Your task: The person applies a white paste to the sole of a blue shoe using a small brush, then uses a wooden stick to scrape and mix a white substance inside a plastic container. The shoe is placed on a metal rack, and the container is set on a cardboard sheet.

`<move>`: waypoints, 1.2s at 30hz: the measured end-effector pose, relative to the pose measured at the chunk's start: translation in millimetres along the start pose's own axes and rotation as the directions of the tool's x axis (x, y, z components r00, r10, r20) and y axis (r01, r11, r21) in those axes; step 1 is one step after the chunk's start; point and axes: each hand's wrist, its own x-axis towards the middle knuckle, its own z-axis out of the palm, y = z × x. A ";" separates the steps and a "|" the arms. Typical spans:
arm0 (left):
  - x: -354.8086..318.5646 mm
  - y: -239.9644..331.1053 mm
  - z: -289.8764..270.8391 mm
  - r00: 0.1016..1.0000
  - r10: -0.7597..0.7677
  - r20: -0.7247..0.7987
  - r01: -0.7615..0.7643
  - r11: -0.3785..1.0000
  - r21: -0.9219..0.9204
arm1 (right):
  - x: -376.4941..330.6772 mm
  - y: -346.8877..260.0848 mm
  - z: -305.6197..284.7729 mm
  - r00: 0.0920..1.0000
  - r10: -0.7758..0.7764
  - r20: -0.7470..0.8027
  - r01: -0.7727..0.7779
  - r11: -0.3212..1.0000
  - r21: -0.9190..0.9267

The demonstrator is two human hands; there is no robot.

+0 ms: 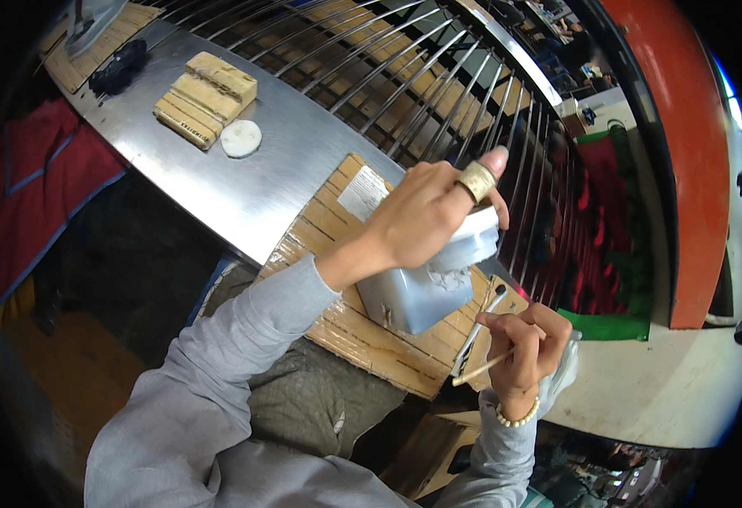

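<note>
My left hand (422,212) reaches across a cloudy white plastic container (417,296) and is closed about its upper part; most fingers are hidden behind the hand. One finger wears a band of tan tape (477,181). The container rests on a flattened cardboard sheet (328,313) and has dark smears near its neck. To its right, my right hand (523,343) pinches a thin wooden stick (482,370), its pale end pointing down-left. A slim rod with a dark tip (479,328) lies on the cardboard between container and right hand.
A metal table (244,203) carries a tan block stack (210,97), a round white disc (241,139) and a crumpled black item (121,68). Metal bars (405,63) run behind it. At right are an orange post (675,169) and green-edged red cloth (599,229).
</note>
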 end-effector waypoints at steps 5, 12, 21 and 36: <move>1.2 -3.5 1.9 0.999 0.048 -0.004 -0.048 0.998 -0.048 | 27.1 -11.4 -0.3 0.997 -0.082 0.014 0.080 0.993 0.089; 1.9 -3.1 0.7 0.998 0.062 -0.014 -0.062 0.996 -0.062 | 50.2 5.3 17.2 0.941 -0.337 -0.041 0.339 0.938 0.077; -0.2 3.2 1.1 0.999 0.034 0.003 -0.034 0.998 -0.052 | 40.3 17.5 22.3 0.960 -0.281 0.016 0.271 0.939 0.212; 0.9 0.5 2.2 0.998 0.056 -0.014 -0.056 0.998 -0.017 | 20.6 30.9 5.7 0.926 -0.334 0.177 0.313 0.940 0.139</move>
